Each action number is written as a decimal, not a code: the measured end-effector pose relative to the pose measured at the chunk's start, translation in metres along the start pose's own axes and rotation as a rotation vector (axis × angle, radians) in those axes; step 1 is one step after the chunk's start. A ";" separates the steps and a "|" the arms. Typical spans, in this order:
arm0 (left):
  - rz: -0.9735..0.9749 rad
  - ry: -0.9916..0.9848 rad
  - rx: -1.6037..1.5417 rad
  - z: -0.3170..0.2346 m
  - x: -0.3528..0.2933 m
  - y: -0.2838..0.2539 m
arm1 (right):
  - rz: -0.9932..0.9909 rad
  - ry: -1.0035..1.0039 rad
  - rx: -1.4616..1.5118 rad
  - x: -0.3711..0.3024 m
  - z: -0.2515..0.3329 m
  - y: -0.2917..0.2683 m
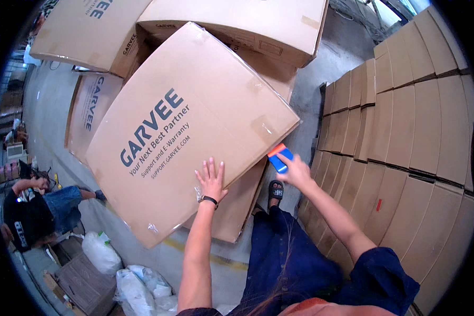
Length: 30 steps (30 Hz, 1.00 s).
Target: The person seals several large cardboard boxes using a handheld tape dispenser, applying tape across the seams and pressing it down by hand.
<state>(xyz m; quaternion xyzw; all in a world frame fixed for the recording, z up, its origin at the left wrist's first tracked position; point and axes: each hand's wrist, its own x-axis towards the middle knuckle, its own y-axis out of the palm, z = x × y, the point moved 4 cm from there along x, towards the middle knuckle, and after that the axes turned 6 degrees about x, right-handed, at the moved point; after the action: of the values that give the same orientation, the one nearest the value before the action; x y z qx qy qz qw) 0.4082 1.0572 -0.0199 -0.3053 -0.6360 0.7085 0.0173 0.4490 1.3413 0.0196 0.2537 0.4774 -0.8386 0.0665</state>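
Note:
A large flat cardboard carton (205, 116) with dark printing lies tilted across other cartons in front of me. My left hand (211, 181) rests flat on its top near the close edge, fingers spread, a dark band around the wrist. In my right hand (296, 172) is a small blue tool with an orange edge (279, 158), its exact kind unclear. The orange edge is at the carton's right side, by the corner; whether it touches cannot be made out. Clear tape patches show near the corners. Beneath the carton, another carton (242, 203) sticks out toward my feet.
Tall stacks of cardboard boxes (405, 121) stand close on my right. More large cartons (242, 21) lie ahead, another (84, 37) at the far left. A person (37, 208) is low at the left, near white plastic bags (134, 289) and a brown box (84, 282).

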 end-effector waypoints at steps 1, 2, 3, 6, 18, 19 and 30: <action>0.015 -0.015 0.005 0.000 0.000 -0.003 | 0.026 -0.010 -0.036 0.033 0.006 0.012; 0.019 -0.008 0.004 -0.008 0.005 -0.008 | 0.060 0.078 -0.105 0.067 -0.008 0.034; 0.001 0.026 0.003 -0.022 0.007 -0.008 | 0.094 0.173 -0.172 0.089 -0.027 0.051; 0.058 0.014 -0.016 -0.009 0.004 0.016 | -0.040 0.072 -0.050 0.062 -0.024 0.061; 0.046 -0.026 0.012 0.001 0.003 -0.001 | -0.596 0.116 1.889 0.001 -0.253 -0.039; 0.018 -0.032 0.024 0.002 0.004 0.004 | -0.651 0.037 1.889 0.023 -0.253 -0.064; 0.010 -0.042 -0.028 -0.013 0.011 0.010 | 0.875 -0.405 0.978 0.250 -0.188 -0.070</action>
<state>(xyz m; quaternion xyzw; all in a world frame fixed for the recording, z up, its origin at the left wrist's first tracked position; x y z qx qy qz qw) 0.4091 1.0717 -0.0336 -0.2938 -0.6445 0.7059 -0.0036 0.2769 1.5681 -0.1272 0.2622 -0.1246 -0.8846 0.3650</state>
